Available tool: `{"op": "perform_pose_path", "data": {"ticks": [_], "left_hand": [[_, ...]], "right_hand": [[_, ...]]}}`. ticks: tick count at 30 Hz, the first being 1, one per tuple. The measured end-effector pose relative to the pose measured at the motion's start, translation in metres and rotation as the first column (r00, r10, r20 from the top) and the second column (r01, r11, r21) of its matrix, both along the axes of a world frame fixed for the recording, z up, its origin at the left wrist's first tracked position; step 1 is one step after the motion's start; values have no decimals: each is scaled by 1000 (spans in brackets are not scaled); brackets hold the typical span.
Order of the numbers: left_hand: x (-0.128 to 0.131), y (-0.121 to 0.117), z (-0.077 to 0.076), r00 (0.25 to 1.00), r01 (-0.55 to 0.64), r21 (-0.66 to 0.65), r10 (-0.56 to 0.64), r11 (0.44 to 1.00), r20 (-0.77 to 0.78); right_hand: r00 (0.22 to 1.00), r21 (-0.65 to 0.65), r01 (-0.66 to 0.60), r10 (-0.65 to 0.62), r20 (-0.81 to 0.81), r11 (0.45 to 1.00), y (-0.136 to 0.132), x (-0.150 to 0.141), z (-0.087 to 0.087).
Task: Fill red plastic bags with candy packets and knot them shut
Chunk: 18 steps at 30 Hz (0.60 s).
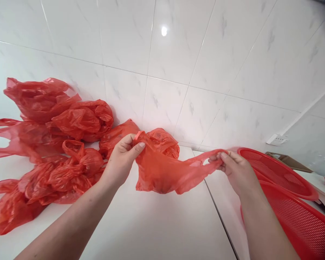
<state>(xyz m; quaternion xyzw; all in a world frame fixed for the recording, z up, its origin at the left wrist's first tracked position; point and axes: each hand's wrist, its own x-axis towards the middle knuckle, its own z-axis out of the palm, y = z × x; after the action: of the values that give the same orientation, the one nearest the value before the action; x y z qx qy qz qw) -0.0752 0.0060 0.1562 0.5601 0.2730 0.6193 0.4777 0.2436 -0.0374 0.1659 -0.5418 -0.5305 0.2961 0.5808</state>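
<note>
Stretched between my two hands is a red plastic bag point(162, 173), held above the white table point(151, 227). My left hand point(124, 155) pinches its upper left corner between thumb and fingers. At the other end, my right hand point(231, 166) grips the bag's handle, pulled out to the right. A dark shape shows faintly through the bottom of the bag, too dim to name. Just behind it, against the wall, sits another bunched red bag point(164, 141).
Several filled red plastic bags point(62, 169) are heaped on the left. To the right stand red perforated plastic baskets point(287, 177). A tiled wall point(168, 97) rises behind the table, with a white socket point(277, 139) low on the right. A seam point(219, 213) runs between the tabletops.
</note>
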Motion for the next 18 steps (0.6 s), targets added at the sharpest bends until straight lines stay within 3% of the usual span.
{"op": "perform_pose_path", "data": {"ticks": [2, 4, 6, 8, 10, 12, 14, 18], "left_hand": [[-5, -5, -6, 995, -3, -3, 3, 1000, -96], [-14, -9, -24, 978, -14, -3, 13, 1000, -210], [-29, -14, -50, 953, -23, 12, 26, 1000, -302], [-47, -20, -80, 926, -33, 32, 43, 999, -376], [-64, -27, -109, 881, -2, -22, -8, 1000, -474], [-73, -32, -131, 823, 8, -74, -49, 997, -567], [-68, -34, -143, 792, 9, -80, -56, 997, -607], [-28, -22, -140, 874, 161, -123, -199, 979, -444]], "right_hand": [[993, -17, 67, -65, 95, 998, -10, 4, -21], [994, -7, 53, -53, 99, 999, -18, 10, -55], [998, 9, -52, 52, 47, 999, -24, 15, -94], [985, -92, -162, 166, 38, 983, -31, 15, -128], [970, -231, -234, 242, 6, 945, -36, 9, -150], [974, -314, -212, 225, 6, 925, -37, -4, -156], [983, -316, -172, 182, 1, 933, -30, -21, -148], [958, -236, -258, 215, -191, 937, -2, -58, -118]]}}
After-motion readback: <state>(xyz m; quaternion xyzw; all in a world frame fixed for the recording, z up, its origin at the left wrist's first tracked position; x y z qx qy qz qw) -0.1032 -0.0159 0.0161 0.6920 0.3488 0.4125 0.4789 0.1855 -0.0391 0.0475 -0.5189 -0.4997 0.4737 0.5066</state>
